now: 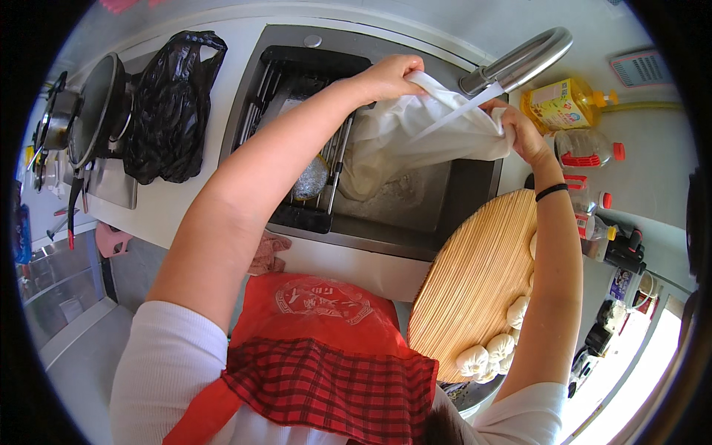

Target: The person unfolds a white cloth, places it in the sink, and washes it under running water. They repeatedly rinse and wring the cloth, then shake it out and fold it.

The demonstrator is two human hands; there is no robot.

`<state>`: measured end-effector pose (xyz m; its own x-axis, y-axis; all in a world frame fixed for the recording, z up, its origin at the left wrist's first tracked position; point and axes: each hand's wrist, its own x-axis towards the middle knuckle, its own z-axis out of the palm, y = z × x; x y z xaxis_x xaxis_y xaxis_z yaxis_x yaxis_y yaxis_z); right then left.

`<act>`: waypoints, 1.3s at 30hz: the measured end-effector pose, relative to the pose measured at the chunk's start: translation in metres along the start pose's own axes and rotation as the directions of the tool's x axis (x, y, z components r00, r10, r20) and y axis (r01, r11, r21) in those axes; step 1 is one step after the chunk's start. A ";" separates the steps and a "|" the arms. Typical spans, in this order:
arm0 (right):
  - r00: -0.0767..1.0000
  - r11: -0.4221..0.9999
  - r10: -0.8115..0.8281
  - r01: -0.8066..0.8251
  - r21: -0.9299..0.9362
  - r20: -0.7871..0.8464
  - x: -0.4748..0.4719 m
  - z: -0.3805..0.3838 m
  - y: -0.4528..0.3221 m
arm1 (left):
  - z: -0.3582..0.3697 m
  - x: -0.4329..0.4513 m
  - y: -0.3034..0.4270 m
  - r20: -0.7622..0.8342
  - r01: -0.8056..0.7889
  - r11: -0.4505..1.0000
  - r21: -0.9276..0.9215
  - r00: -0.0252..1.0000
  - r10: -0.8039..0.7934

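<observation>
A wet white cloth (384,133) is stretched between my two hands over the sink basin (389,214). My left hand (392,80) grips its upper edge near the middle of the sink. At the right end of the cloth, my right hand (517,130) holds a bunched corner beside the sink's right rim. Water runs from the steel faucet (523,61) onto the cloth between the hands. The cloth's lower part hangs into the basin, where water splashes. A black drying rack (303,219) lies across the sink's left side, with a scouring sponge (311,179) on it, partly behind my left forearm.
A round slatted board (473,278) with several white buns (473,360) stands at the right front, under my right forearm. Yellow detergent (562,104) and plastic bottles (584,149) line the right side. A black plastic bag (172,111) and pans (97,111) are at the left.
</observation>
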<state>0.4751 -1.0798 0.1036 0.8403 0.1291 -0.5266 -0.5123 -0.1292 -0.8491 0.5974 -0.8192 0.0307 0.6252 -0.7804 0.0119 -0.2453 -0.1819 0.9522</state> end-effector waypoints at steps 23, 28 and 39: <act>0.988 0.830 -0.123 0.049 -0.556 -0.096 -0.008 0.015 -0.003 | 0.040 -0.046 -0.011 0.346 0.009 0.804 0.595 0.900 -0.266; 0.990 0.681 -0.009 -0.095 -0.726 -0.138 -0.016 0.003 -0.002 | 0.042 -0.037 -0.016 0.231 -0.246 0.841 0.482 0.961 0.149; 0.959 0.955 -0.281 0.274 -0.114 -0.048 -0.025 0.041 -0.010 | 0.046 -0.065 0.090 -0.151 -0.335 0.821 0.462 0.883 0.445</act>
<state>0.4516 -1.0415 0.1235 0.9578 0.1127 -0.2644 -0.2389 -0.1997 -0.9503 0.5007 -0.8121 0.1014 0.5542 -0.6797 0.4805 -0.7535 -0.1642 0.6367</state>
